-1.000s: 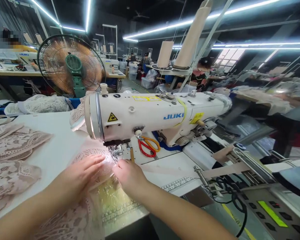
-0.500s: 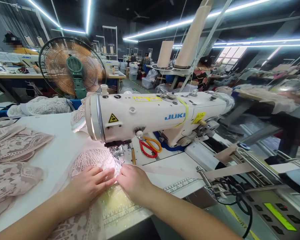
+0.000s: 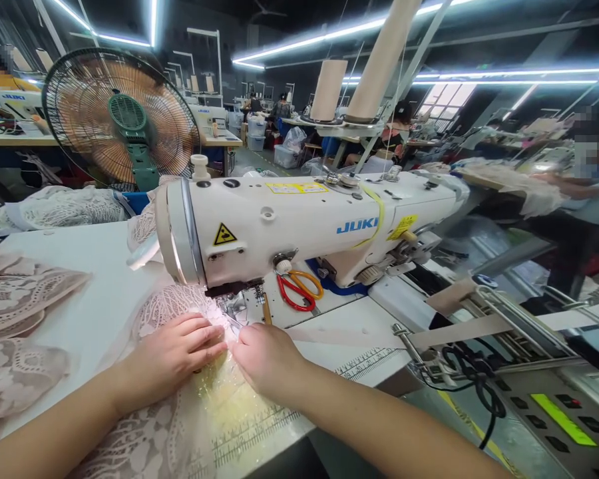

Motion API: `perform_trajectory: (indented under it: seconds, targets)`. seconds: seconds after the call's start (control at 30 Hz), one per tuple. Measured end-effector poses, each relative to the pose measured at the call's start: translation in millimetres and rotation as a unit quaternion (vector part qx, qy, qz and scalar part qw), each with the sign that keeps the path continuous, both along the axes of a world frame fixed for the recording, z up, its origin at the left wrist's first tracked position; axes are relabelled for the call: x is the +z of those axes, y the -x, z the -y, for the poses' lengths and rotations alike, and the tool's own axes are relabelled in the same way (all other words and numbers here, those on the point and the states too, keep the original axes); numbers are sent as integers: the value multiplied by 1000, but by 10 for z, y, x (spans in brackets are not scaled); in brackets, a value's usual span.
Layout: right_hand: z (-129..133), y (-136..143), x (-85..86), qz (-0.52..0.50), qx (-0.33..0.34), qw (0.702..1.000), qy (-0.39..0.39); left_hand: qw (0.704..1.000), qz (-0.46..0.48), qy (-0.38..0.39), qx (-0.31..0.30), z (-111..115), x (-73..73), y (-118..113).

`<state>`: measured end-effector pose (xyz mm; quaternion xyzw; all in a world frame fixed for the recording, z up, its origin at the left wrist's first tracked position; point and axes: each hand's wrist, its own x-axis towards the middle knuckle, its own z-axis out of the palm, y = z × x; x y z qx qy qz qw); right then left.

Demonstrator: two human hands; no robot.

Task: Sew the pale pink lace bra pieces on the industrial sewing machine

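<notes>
A white sewing machine (image 3: 289, 219) stands across the table, its lit needle area just beyond my fingertips. Pale pink lace fabric (image 3: 162, 313) lies under the presser foot and spreads toward me beneath my left arm. My left hand (image 3: 172, 352) rests flat on the lace with its fingers stretched toward the needle. Close beside it, my right hand (image 3: 267, 362) is closed, pinching the lace edge near the presser foot; the fingertips are partly hidden. A pale elastic band (image 3: 329, 336) runs from the right to this spot. Scissors (image 3: 297, 293) with red and orange handles lie behind my right hand.
More lace pieces (image 3: 24, 299) lie on the table at the left. Measuring tape markings (image 3: 259, 432) run along the front edge. A metal roller feeder (image 3: 499, 319) and a control box (image 3: 554, 419) stand at the right. Beyond the machine are a large fan (image 3: 124, 120) and thread cones (image 3: 329, 90).
The view has turned slightly, so the fan and background sit further left. Both hands stay at the needle area in nearly the same pose. A person has come into view at the far right.
</notes>
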<state>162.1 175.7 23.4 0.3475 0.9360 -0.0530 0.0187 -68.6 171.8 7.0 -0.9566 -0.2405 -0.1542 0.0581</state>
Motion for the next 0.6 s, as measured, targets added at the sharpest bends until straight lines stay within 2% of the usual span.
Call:
perform_trajectory:
  seconds: [0.1, 0.2, 0.33, 0.6]
  targets:
    - [4, 46, 93, 47, -6, 998, 39, 1000, -18, -21, 0, -56, 50, 20]
    - [3, 125, 220, 97, -39, 991, 79, 998, -38, -40, -3, -131, 57, 76]
    - [-2, 227, 331, 145, -64, 981, 109, 998, -52, -21, 12, -245, 22, 169]
    - [-21, 283, 290, 120, -100, 981, 117, 999, -27, 23, 24, -453, -20, 308]
